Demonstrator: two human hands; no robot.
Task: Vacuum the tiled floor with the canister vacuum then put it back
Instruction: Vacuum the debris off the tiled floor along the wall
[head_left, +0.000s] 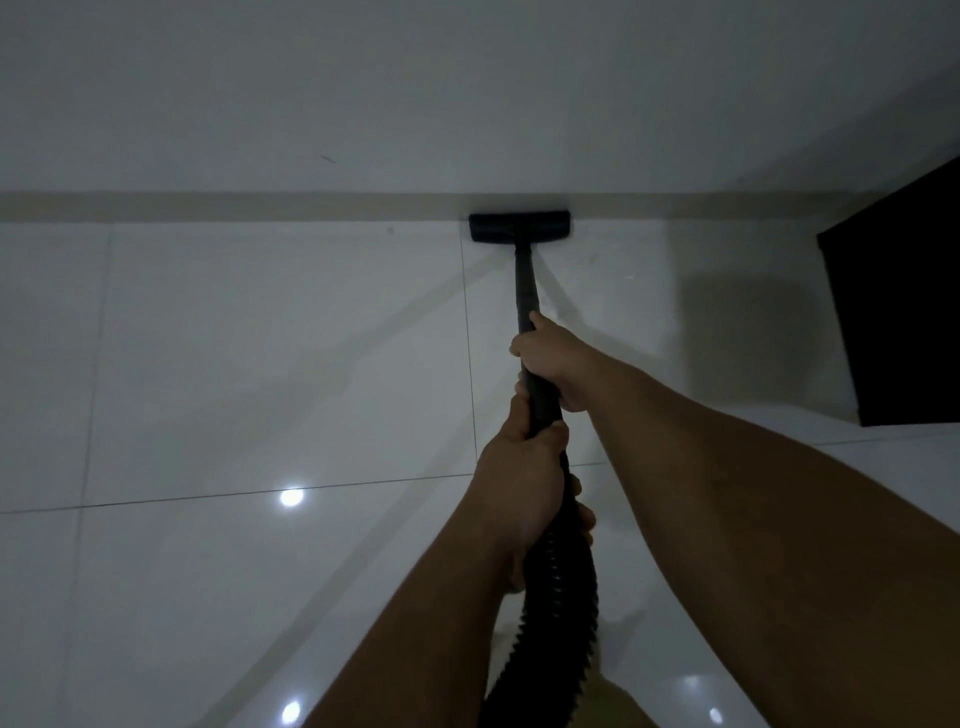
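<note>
A black vacuum wand runs from my hands down to a flat black floor head, which rests on the glossy white tiled floor right against the skirting of the wall. My right hand grips the wand higher up. My left hand holds it just below, where the ribbed black hose joins. The hose drops out of the bottom of the view. The canister is out of sight.
A white wall with a beige skirting strip closes off the far side. A dark cabinet or piece of furniture stands at the right. Ceiling lights reflect in the tiles near me.
</note>
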